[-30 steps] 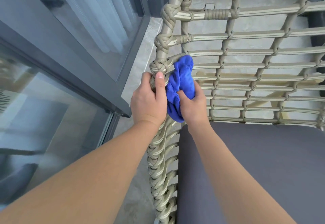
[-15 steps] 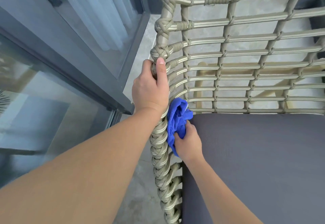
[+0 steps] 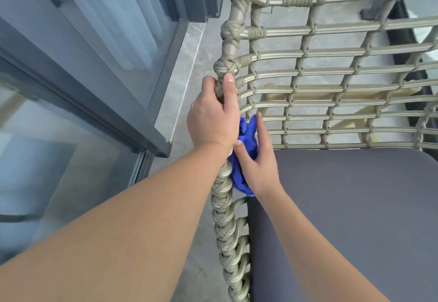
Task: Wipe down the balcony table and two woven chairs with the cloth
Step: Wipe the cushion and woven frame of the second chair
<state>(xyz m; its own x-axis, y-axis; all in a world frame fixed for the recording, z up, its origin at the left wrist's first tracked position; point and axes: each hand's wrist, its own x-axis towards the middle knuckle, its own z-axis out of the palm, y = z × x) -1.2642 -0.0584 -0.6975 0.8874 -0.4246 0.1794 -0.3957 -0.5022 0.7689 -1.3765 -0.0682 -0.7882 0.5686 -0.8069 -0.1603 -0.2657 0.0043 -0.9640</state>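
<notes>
One glass door (image 3: 78, 69) is seen at left. Next, the chair (image 3: 225, 218) frame, wound in beige cord, is gripped by the left hand (image 3: 213, 121), thumb laid upward. A crumpled bright blue cloth (image 3: 245, 159) is pressed against the frame's inner side by the right hand (image 3: 259, 162), thumb and fingers curled round it. A grey cushion (image 3: 355, 218) lies at right.

No readable text, label, brand, number or sign anywhere in view, none on any surface the head camera shows
</notes>
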